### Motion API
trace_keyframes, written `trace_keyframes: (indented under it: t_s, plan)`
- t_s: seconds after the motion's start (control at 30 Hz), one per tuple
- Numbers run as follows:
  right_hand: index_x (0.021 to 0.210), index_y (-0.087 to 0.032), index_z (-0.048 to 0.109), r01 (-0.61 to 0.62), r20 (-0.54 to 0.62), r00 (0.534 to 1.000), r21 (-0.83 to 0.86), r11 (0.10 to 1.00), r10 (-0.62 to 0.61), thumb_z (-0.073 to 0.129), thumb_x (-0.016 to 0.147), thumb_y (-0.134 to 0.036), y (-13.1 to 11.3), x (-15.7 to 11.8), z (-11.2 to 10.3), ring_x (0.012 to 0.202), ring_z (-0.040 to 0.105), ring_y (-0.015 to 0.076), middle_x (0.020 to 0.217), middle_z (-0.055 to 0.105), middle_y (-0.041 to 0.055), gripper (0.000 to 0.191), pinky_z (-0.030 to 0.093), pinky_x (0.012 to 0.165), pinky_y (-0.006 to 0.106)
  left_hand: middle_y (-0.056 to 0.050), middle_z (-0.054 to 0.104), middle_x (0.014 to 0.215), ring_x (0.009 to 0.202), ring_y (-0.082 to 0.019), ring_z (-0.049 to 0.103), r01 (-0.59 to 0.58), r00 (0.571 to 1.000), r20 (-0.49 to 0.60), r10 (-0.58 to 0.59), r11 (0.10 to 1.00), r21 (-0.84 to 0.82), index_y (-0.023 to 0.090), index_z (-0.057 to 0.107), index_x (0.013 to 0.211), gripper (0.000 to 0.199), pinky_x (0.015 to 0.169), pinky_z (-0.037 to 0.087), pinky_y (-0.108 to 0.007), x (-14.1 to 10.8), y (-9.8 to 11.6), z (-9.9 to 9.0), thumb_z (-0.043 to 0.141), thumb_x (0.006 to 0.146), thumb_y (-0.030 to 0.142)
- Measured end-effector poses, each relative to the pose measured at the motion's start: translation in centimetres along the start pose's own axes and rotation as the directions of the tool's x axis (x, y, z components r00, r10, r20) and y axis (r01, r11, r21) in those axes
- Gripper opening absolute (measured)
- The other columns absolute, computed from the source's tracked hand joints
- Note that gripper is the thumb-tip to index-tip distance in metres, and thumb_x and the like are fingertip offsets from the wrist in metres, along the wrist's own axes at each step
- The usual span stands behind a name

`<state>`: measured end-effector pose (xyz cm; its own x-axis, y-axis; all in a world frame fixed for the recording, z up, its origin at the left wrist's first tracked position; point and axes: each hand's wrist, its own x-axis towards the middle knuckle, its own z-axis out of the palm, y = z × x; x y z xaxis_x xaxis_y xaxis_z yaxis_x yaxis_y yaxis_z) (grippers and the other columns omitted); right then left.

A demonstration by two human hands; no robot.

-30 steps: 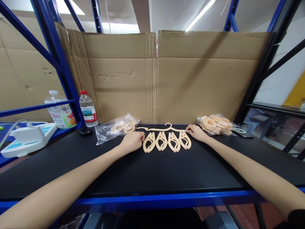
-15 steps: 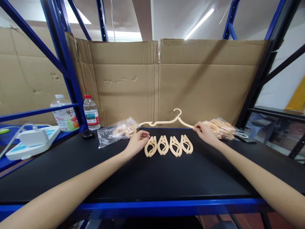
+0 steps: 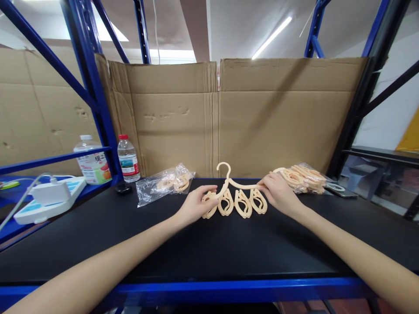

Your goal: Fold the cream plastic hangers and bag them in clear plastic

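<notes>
A cream plastic clothes hanger (image 3: 244, 186) is stretched between my two hands with its hook up. My left hand (image 3: 195, 205) pinches the end of its left arm between thumb and fingers. On the other side, my right hand (image 3: 282, 194) is closed on the right arm's end. Several folded hangers (image 3: 242, 204) lie in a row on the black tabletop, just below and behind the held one. My left fingers partly cover the leftmost of them.
A clear plastic bag (image 3: 170, 181) with cream pieces lies at left. A fuller bag (image 3: 304, 176) of folded hangers sits beyond my right hand, near a phone (image 3: 343, 193). A water bottle (image 3: 128, 159) stands at the back left. Cardboard (image 3: 176, 126) walls the back.
The hanger has come down toward me, its left arm folding from outstretched to angled downward. My left hand has moved right and taken hold of that arm. My right hand still grips the other end.
</notes>
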<state>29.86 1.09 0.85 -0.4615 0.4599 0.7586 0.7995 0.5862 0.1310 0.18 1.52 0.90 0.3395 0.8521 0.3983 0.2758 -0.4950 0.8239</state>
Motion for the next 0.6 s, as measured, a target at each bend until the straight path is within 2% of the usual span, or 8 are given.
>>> trace_keyframes:
  t_s: [0.1, 0.2, 0.3, 0.37, 0.47, 0.53, 0.6]
  plan:
    - [0.083, -0.02, 0.058, -0.019, -0.029, 0.999, -0.13, 0.991, 0.015, 0.041, 0.097, -0.025, -0.9, -0.1, -0.1, 0.081, 0.052, 0.0259, 0.077, 0.064, 0.0084, 0.022, 0.041, 0.074, 0.039, -0.006, 0.07, 0.096, 0.096, -0.024, 0.064, -0.016, 1.0, -0.02, 0.016, 1.0, 0.01, 0.018, 0.067, 0.106, 0.036, 0.09, 0.049, -0.037, -0.3, 0.6, 0.2, 0.07, 0.07, 0.025]
    - [0.083, -0.019, 0.06, -0.064, -0.033, 0.998, -0.272, 0.96, 0.057, 0.039, 0.099, -0.027, -1.3, -0.3, -0.1, 0.069, 0.053, 0.0221, 0.073, 0.065, 0.0074, 0.028, 0.038, 0.064, 0.034, -0.005, 0.071, 0.094, 0.091, -0.022, 0.065, -0.017, 0.997, -0.081, 0.016, 1.0, -0.013, 0.019, 0.07, 0.095, 0.026, 0.084, 0.051, -0.033, -0.3, 1.1, 0.2, 0.069, 0.072, 0.028]
    - [0.087, -0.019, 0.061, -0.117, -0.028, 0.993, -0.352, 0.929, 0.115, 0.035, 0.1, -0.027, -1.7, -0.5, 0.0, 0.056, 0.053, 0.0169, 0.076, 0.066, 0.0063, 0.03, 0.032, 0.053, 0.03, -0.004, 0.07, 0.089, 0.083, -0.021, 0.066, 0.004, 0.987, -0.158, -0.017, 0.996, -0.086, 0.017, 0.068, 0.093, 0.027, 0.076, 0.052, -0.031, -0.1, 1.1, 0.0, 0.072, 0.069, 0.03]
    - [0.09, -0.019, 0.061, -0.129, -0.024, 0.991, -0.374, 0.918, 0.129, 0.036, 0.1, -0.025, -1.9, -0.4, 0.0, 0.059, 0.056, 0.0166, 0.086, 0.068, 0.0077, 0.028, 0.034, 0.053, 0.029, -0.004, 0.069, 0.084, 0.078, -0.019, 0.066, 0.026, 0.981, -0.184, -0.058, 0.985, -0.171, 0.016, 0.067, 0.096, 0.033, 0.072, 0.053, -0.03, 0.1, 0.7, -0.1, 0.073, 0.068, 0.031]
    - [0.094, -0.019, 0.06, -0.124, -0.05, 0.992, -0.285, 0.95, 0.115, 0.037, 0.099, -0.023, -2.0, -0.2, 0.0, 0.078, 0.062, 0.0205, 0.113, 0.061, 0.0131, 0.024, 0.045, 0.062, 0.03, -0.005, 0.07, 0.081, 0.076, -0.018, 0.067, 0.059, 0.972, -0.197, -0.127, 0.946, -0.318, 0.014, 0.063, 0.101, 0.038, 0.071, 0.054, -0.029, 0.3, 0.2, -0.2, 0.074, 0.068, 0.031]
    - [0.096, -0.018, 0.059, -0.127, -0.101, 0.988, -0.111, 0.986, 0.116, 0.037, 0.098, -0.024, -2.0, -0.1, 0.2, 0.088, 0.062, 0.0224, 0.126, 0.052, 0.0157, 0.023, 0.05, 0.072, 0.035, -0.005, 0.07, 0.083, 0.075, -0.017, 0.067, 0.074, 0.965, -0.201, -0.166, 0.913, -0.401, 0.013, 0.062, 0.102, 0.041, 0.073, 0.054, -0.029, 0.4, 0.0, -0.3, 0.075, 0.067, 0.029]
    - [0.097, -0.019, 0.058, -0.13, -0.141, 0.979, 0.118, 0.984, 0.146, 0.04, 0.096, -0.025, -1.9, -0.1, 0.4, 0.096, 0.061, 0.0237, 0.126, 0.051, 0.0152, 0.019, 0.051, 0.082, 0.04, -0.005, 0.07, 0.084, 0.076, -0.016, 0.067, 0.08, 0.959, -0.205, -0.195, 0.881, -0.465, 0.012, 0.061, 0.102, 0.043, 0.075, 0.055, -0.029, 0.4, 0.0, -0.2, 0.077, 0.065, 0.026]
